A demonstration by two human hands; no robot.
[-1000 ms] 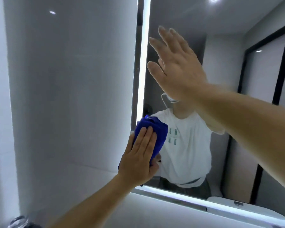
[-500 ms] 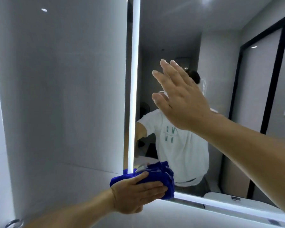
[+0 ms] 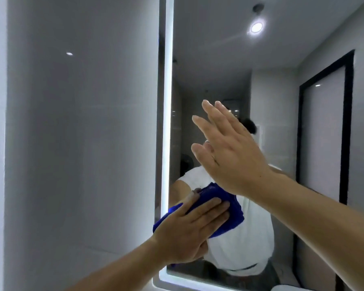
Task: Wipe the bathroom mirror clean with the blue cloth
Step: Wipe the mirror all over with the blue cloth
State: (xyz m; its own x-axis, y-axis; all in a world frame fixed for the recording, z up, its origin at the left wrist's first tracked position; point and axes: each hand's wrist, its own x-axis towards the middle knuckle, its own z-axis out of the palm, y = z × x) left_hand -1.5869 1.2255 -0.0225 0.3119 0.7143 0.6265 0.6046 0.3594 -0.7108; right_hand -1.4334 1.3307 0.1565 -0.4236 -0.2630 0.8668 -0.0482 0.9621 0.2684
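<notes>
Head view: left hand presses blue cloth flat-fingered against lower-left mirror, beside lit edge strip. Right hand spread, holding nothing, at the glass. Risk: bare palm smudging wiped area.

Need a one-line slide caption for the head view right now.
Left hand presses the blue cloth flat against the lit-edged bathroom mirror near its lower left corner; right hand raised open beside it.
</notes>
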